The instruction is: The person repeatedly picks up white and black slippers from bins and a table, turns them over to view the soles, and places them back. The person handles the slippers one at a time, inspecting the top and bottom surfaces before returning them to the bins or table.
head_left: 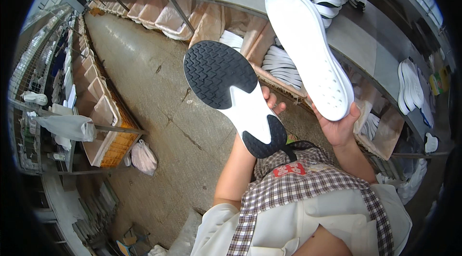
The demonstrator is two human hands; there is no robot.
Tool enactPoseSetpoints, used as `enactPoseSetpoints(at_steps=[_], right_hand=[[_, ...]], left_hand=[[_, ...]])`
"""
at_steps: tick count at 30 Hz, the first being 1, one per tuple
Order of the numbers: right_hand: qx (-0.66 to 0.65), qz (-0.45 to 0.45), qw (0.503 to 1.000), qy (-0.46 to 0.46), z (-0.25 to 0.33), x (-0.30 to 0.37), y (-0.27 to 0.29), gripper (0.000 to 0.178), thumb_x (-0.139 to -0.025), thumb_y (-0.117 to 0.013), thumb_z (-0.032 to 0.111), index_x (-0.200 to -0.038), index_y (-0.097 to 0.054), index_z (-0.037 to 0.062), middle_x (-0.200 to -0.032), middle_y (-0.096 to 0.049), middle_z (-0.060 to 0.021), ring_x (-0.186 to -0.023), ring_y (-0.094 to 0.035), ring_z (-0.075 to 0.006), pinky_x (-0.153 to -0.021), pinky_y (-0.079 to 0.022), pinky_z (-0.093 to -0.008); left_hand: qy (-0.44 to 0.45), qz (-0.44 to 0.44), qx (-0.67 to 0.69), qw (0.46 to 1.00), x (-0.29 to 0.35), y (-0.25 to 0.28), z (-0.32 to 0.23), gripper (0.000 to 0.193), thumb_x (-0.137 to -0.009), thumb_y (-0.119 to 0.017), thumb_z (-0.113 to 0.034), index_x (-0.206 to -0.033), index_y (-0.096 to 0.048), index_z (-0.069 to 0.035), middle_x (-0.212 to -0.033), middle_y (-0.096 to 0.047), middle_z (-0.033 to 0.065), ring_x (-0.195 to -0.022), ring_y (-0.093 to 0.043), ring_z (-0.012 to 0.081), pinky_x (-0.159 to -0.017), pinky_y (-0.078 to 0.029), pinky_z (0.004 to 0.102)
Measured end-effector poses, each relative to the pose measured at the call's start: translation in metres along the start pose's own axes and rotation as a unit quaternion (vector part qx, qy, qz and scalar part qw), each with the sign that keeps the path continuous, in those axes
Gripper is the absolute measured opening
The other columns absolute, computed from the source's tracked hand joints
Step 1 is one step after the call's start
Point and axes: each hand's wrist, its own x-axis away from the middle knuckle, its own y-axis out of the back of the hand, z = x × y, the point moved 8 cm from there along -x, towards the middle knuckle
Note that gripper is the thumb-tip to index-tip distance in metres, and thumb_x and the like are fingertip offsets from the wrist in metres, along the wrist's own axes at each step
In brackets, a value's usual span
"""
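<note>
The left hand [272, 100] curls its fingers partway round a black-treaded sole [221, 73], while the right hand [339, 125] pinches one end of a white sole [308, 39] between thumb and fingers. Both soles seem picked up, with setting down left. Beyond, the grey bench [356, 49] edge lies close; the floor [159, 102] at left offers more room.
</note>
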Motion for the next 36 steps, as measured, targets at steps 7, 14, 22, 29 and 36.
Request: enactPoseSetpoints(at_steps=[7,14,22,29,36], right_hand=[[0.087,-0.033,0.996,0.015,-0.005,0.013,0.018,0.095,-0.073,-0.059,0.066,-0.142,-0.028,0.0068,-0.138,-0.041,-0.0103,-0.128,-0.040,-0.0239,-0.103,-0.038,-0.0397],[0.174,-0.067,0.982,0.027,0.000,0.039,0.052,0.077,-0.074,-0.070,0.032,-0.138,-0.036,0.0041,-0.133,-0.045,-0.0107,-0.124,-0.042,-0.0237,-0.104,-0.034,-0.0400],[-0.132,-0.164,0.973,0.091,0.033,0.066,0.100,0.083,-0.084,-0.035,0.071,-0.140,-0.031,0.0097,-0.136,-0.043,-0.0123,-0.126,-0.043,-0.0254,-0.106,-0.038,-0.0386],[-0.277,-0.150,0.913,0.260,0.122,0.060,0.179,0.078,-0.083,-0.054,0.059,-0.136,-0.036,0.0050,-0.130,-0.045,-0.0222,-0.109,-0.056,-0.0335,-0.091,-0.053,-0.0407],[-0.238,-0.268,0.882,0.306,0.207,0.045,0.292,0.054,-0.095,-0.034,0.045,-0.129,-0.043,0.0045,-0.124,-0.052,-0.0157,-0.110,-0.056,-0.0291,-0.089,-0.053,-0.0409]], left_hand=[[0.047,-0.003,0.040,0.998,-0.010,0.006,0.016,0.041,-0.088,-0.054,-0.042,-0.098,-0.053,-0.003,-0.087,-0.053,0.0081,-0.084,-0.056,0.0243,-0.092,-0.041,0.0538],[0.042,-0.187,-0.339,0.921,-0.040,0.004,0.073,0.040,-0.096,-0.047,-0.020,-0.130,-0.040,0.000,-0.121,-0.053,0.0112,-0.105,-0.056,0.0245,-0.087,-0.049,0.0366],[0.260,-0.070,-0.465,0.844,-0.066,-0.019,0.165,0.060,-0.089,-0.054,-0.003,-0.142,-0.026,-0.002,-0.123,-0.047,0.0127,-0.102,-0.052,0.0189,-0.082,-0.047,0.0299],[0.204,0.038,-0.569,0.796,-0.078,-0.013,0.190,0.044,-0.089,-0.059,-0.010,-0.129,-0.043,0.000,-0.120,-0.050,0.0093,-0.109,-0.046,0.0164,-0.090,-0.041,0.0285],[0.301,-0.059,-0.550,0.777,-0.050,0.047,0.176,0.028,-0.090,-0.059,-0.010,-0.116,-0.053,-0.001,-0.106,-0.057,0.0038,-0.094,-0.051,0.0119,-0.082,-0.042,0.0254]])
